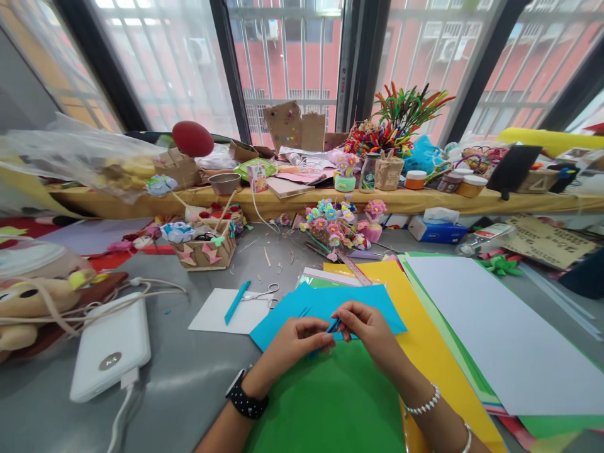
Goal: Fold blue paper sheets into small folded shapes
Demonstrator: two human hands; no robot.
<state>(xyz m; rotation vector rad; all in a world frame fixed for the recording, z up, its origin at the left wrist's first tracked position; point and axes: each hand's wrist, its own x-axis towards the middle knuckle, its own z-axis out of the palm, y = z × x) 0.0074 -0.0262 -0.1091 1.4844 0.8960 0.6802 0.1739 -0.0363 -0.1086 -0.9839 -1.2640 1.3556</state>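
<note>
A small blue paper strip [333, 326] is pinched between my two hands, above stacked coloured sheets. My left hand [304, 336], with a dark dotted watch strap at its wrist, grips its near end. The fingertips of my right hand [361, 321] close on the other end; a beaded bracelet circles that wrist. Under the hands lie blue paper [368, 299] and a green sheet [330, 396]. Two thin blue slivers [306, 311] rest on the blue paper. Left of it, small scissors [264, 294] and a rolled blue strip [237, 303] lie on a white card [207, 314].
White sheets [495, 327] and yellow paper [425, 327] spread to the right. A white power bank [113, 352] with a cable sits at left. A craft basket [207, 251], paper flowers [333, 223] and a tissue box [436, 229] stand behind, below a cluttered ledge [292, 204].
</note>
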